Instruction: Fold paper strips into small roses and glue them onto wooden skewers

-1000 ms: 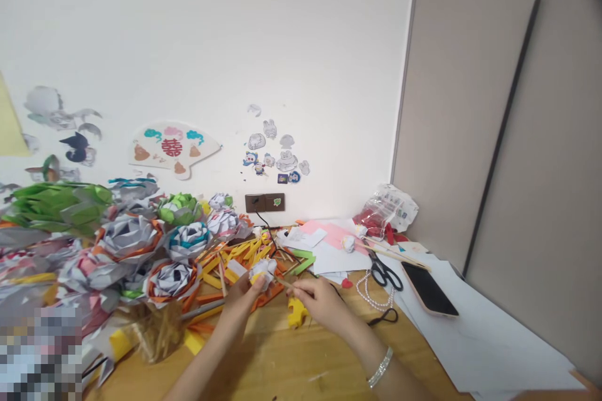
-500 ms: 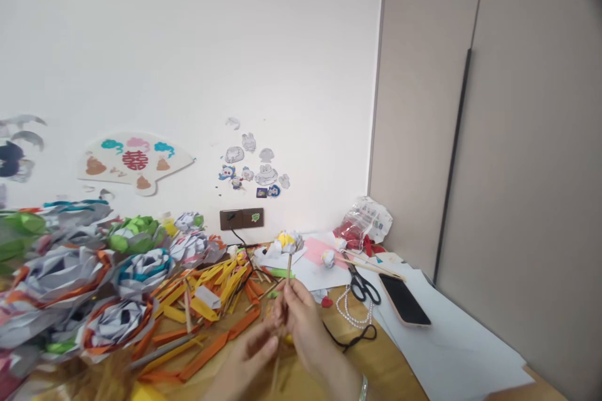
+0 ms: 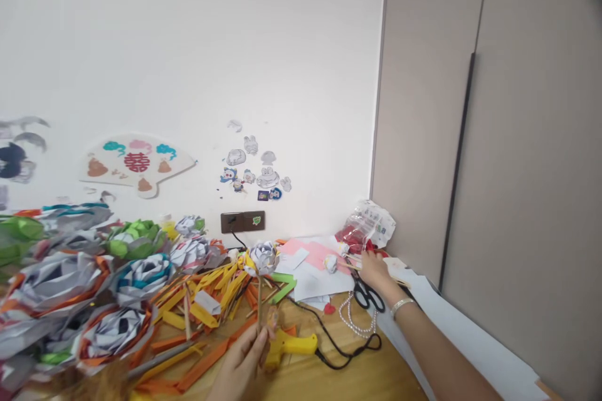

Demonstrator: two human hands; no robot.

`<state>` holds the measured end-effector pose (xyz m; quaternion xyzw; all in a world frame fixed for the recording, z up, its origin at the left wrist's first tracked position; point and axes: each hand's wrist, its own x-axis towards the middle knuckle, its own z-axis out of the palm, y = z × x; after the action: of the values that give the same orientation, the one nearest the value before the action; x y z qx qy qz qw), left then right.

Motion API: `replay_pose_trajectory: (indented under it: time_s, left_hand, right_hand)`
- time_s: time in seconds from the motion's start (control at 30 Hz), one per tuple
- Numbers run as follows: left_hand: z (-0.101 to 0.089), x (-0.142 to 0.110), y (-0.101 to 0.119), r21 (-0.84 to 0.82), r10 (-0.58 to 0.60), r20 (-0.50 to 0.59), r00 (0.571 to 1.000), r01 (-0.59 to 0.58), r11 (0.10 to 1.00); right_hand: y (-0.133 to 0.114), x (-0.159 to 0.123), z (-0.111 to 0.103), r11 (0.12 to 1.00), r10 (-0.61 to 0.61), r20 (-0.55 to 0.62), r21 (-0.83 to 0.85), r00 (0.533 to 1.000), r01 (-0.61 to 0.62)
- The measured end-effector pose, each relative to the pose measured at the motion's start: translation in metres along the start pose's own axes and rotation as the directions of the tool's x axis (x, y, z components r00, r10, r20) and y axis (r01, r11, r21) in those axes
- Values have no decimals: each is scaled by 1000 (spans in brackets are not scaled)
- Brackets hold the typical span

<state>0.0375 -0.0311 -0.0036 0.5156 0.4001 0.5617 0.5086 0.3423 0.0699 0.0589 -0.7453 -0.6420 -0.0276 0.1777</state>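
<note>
My left hand [image 3: 247,351] is closed around the wooden stick [image 3: 260,301] of a paper flower [image 3: 262,257]. The bloom is white with some yellow and points up. Just right of these fingers a yellow glue gun [image 3: 296,344] with a black cord lies on the table. My right hand [image 3: 375,269] is stretched toward the back right, over thin wooden sticks and beside the plastic bag with red contents [image 3: 360,229]. Its fingertips are too small and partly hidden to tell what they touch. Black-handled scissors [image 3: 367,296] lie just below that hand.
Large paper flowers [image 3: 113,326] pile up at left. Yellow and orange paper strips [image 3: 207,294] cover the table [image 3: 367,373] beside them. White sheets [image 3: 470,332] lie at right, a pearl string [image 3: 350,319] near the scissors, and a small white paper ball [image 3: 330,263] behind.
My right hand has left the flower stick and moved to the back right. My left hand has shifted left with the flower, and the glue gun now shows on the table.
</note>
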Motion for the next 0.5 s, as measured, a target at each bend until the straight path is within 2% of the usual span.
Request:
replay_pose_trajectory:
  time_s: [0.07, 0.17, 0.27, 0.5]
  left_hand:
    - [-1, 0, -2, 29, 22, -6, 1000, -22, 999]
    - [1, -4, 0, 79, 35, -12, 999, -34, 996]
    - [5, -8, 7, 121, 37, -32, 999, -33, 992]
    - [7, -10, 18, 77, 30, -41, 999, -27, 997]
  right_hand:
    - [26, 13, 10, 994, 104, 101, -55, 989, -99]
    - [46, 23, 25, 985, 150, 151, -103, 977, -135]
    - [49, 30, 32, 984, 147, 136, -121, 980, -131]
    - [41, 36, 32, 987, 150, 101, -73, 984, -143]
